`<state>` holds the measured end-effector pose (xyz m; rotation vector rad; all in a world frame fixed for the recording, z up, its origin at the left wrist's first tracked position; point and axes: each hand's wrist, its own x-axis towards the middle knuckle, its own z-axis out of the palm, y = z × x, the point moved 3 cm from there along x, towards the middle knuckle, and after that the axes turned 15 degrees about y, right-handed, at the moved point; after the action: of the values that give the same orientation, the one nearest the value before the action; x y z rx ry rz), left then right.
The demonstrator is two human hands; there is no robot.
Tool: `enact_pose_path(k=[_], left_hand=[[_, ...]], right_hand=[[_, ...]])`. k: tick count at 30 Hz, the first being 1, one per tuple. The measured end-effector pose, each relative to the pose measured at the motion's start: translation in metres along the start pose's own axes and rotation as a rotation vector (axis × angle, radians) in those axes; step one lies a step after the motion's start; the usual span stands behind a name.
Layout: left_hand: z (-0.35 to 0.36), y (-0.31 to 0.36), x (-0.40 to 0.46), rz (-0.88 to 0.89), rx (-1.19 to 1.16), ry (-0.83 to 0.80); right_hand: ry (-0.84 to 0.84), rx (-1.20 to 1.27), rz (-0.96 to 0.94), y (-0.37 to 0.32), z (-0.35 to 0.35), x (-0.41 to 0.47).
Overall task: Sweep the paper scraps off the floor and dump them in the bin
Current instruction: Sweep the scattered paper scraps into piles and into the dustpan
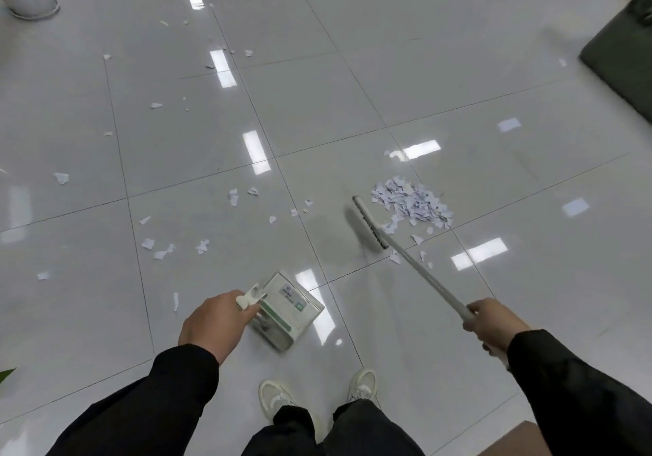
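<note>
A heap of white paper scraps (pixel 412 205) lies on the glossy tiled floor to the right of centre. The broom head (pixel 367 224) sits just left of the heap, its white handle (pixel 428 279) running down to my right hand (pixel 494 321), which grips the handle's end. My left hand (pixel 215 321) grips the handle of a white dustpan (pixel 287 311) held low above the floor in front of my feet. Several loose scraps (pixel 201 245) are scattered over the tiles to the left and further away.
A dark green seat or cushion (pixel 624 64) stands at the right edge. A white round base (pixel 30 0) is at the far left corner. My two shoes (pixel 317 392) stand at the bottom centre. A brown corner (pixel 518 438) shows at lower right.
</note>
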<state>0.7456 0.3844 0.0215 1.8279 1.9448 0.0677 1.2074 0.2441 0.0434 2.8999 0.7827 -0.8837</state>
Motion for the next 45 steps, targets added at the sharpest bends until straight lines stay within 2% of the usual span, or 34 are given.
enact_pose_path(k=[3,5,13,20,25,31,34,40,44,45], left_hand=[[0.001,0.018,0.007,0.017,0.012,-0.007],[0.004,0.032,0.015,0.037,0.030,-0.016],[0.011,0.093,0.035,0.093,0.107,0.009],[0.036,0.162,0.042,-0.032,0.024,0.045],[0.064,0.222,0.051,-0.151,-0.008,0.068],[0.097,0.306,0.074,-0.217,-0.047,0.102],[0.097,0.324,0.074,-0.250,-0.043,0.123],[0.077,0.329,0.072,-0.330,-0.079,0.169],[0.072,0.327,0.070,-0.350,-0.110,0.171],[0.062,0.304,0.066,-0.397,-0.127,0.205]], right_hand=[[-0.037,0.160,0.103,0.011,0.011,-0.018],[-0.035,0.184,0.122,0.015,0.008,-0.019],[-0.058,-0.333,-0.122,0.017,-0.070,0.066],[-0.083,-0.748,-0.288,0.008,-0.139,0.185],[-0.011,-0.845,-0.329,0.004,-0.203,0.271],[0.064,-0.836,-0.428,0.004,-0.247,0.369],[0.056,-0.824,-0.437,0.012,-0.265,0.380],[0.028,-0.464,-0.319,0.016,-0.311,0.374],[-0.053,-0.300,-0.258,0.006,-0.294,0.348],[-0.081,-0.284,-0.307,-0.023,-0.270,0.335]])
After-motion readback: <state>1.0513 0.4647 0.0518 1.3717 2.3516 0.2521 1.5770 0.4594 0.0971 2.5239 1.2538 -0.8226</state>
